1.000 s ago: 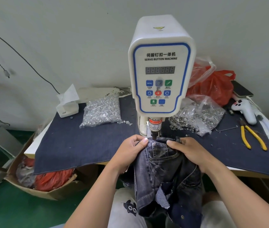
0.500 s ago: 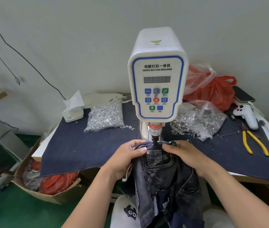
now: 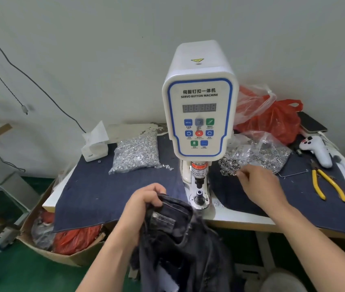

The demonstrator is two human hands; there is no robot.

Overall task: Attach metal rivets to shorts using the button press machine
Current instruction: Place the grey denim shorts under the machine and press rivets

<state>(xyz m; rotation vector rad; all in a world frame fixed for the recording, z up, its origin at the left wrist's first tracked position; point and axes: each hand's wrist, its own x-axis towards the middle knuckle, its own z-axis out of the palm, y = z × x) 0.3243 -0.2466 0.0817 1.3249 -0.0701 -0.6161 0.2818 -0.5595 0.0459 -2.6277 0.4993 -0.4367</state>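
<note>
The white button press machine (image 3: 199, 98) stands at the table's middle, its lower die (image 3: 198, 194) bare under the punch. My left hand (image 3: 144, 204) grips the waistband of the dark denim shorts (image 3: 180, 234), which hang off the front edge left of the die. My right hand (image 3: 258, 184) reaches right of the machine, fingertips at the edge of a pile of dark metal rivets (image 3: 229, 165) spilling from a clear bag (image 3: 262, 152). Whether those fingers pinch a rivet is hidden.
A clear bag of silver rivet parts (image 3: 135, 152) lies left of the machine on the denim table cover (image 3: 104, 190). Yellow-handled pliers (image 3: 325, 182), a white controller (image 3: 317, 150), a phone and a red plastic bag (image 3: 277, 121) sit right. A tissue box (image 3: 94, 148) stands back left; a cardboard box (image 3: 62, 247) sits below.
My right hand left the shorts and moved right to the rivet pile. My left hand pulled the shorts back and left, off the die, which is now exposed.
</note>
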